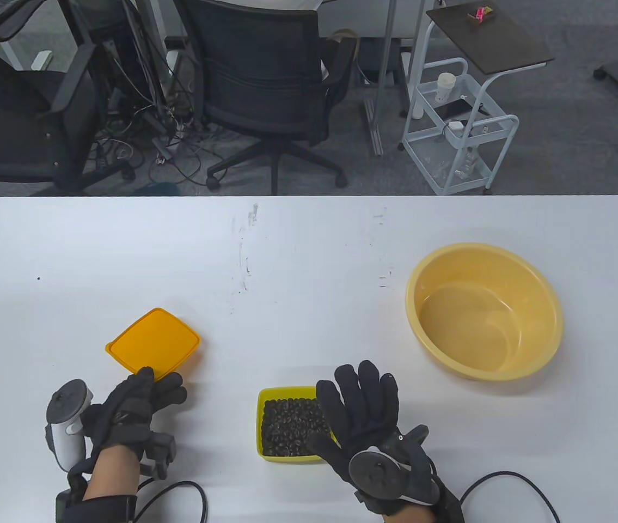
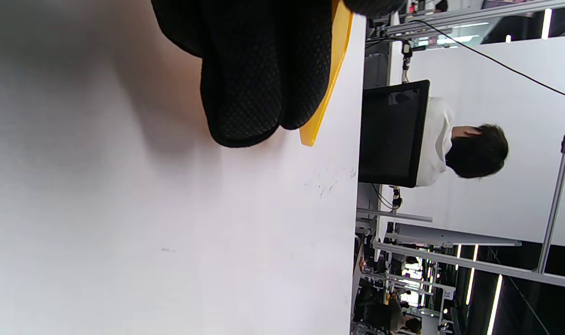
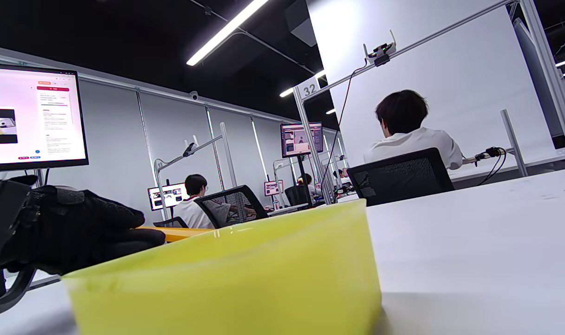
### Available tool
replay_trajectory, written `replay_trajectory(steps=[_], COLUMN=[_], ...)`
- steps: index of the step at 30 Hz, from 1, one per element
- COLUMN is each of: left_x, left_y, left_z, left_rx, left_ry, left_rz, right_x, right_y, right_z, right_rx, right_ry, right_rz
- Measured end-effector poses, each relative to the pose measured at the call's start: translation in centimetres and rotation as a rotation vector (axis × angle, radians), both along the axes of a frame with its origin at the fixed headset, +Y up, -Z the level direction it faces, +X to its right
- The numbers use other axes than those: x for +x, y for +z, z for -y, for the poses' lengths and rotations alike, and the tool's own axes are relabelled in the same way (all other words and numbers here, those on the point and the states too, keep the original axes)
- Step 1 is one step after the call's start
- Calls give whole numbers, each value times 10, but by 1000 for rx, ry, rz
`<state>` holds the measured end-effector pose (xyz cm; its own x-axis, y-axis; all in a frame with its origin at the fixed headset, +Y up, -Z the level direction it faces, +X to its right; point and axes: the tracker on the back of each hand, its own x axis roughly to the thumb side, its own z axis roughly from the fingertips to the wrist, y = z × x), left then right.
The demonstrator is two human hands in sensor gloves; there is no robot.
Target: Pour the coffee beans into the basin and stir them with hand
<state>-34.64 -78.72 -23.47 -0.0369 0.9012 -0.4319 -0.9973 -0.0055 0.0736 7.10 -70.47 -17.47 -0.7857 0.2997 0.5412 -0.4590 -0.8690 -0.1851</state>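
A yellow box (image 1: 260, 430) full of dark coffee beans (image 1: 287, 425) sits near the table's front edge; the right wrist view shows its wall (image 3: 226, 279) up close. My right hand (image 1: 360, 392) hovers over the box's right side with fingers straight and spread, thumb by its near right corner. The orange lid (image 1: 151, 340) lies flat to the left. My left hand (image 1: 156, 384) rests its fingertips (image 2: 245, 83) on the lid's near edge (image 2: 326, 93) and looks relaxed. The empty yellow basin (image 1: 466, 321) stands at the right, well apart from both hands.
A white table (image 1: 309, 256) spans the view, its far edge in front of office chairs (image 1: 265, 81) and a white cart (image 1: 456, 136). A black cable (image 1: 510, 482) loops beside my right wrist. A seated person (image 3: 408, 135) works beyond the table.
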Motion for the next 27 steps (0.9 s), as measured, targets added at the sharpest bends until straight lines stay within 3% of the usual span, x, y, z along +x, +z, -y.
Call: replay_trajectory(steps=[12, 16, 20, 22, 25, 27], left_x=[10, 8, 9, 12, 25, 43], left_y=[-1, 2, 8, 9, 9, 15], left_z=[-3, -6, -15, -24, -44, -62], left_rx=[51, 10, 27, 90, 384, 558], left_ry=[-8, -45, -96, -145, -254, -432], left_rz=[80, 90, 94, 111, 196, 283], right_x=[-1, -2, -3, -2, 3, 8], right_y=[0, 0, -1, -3, -7, -12], right_z=[1, 2, 4, 5, 7, 11], right_rx=[-5, -25, -43, -56, -92, -167], right_ry=[11, 15, 39, 34, 4, -31], right_rz=[-9, -13, 4, 17, 61, 99])
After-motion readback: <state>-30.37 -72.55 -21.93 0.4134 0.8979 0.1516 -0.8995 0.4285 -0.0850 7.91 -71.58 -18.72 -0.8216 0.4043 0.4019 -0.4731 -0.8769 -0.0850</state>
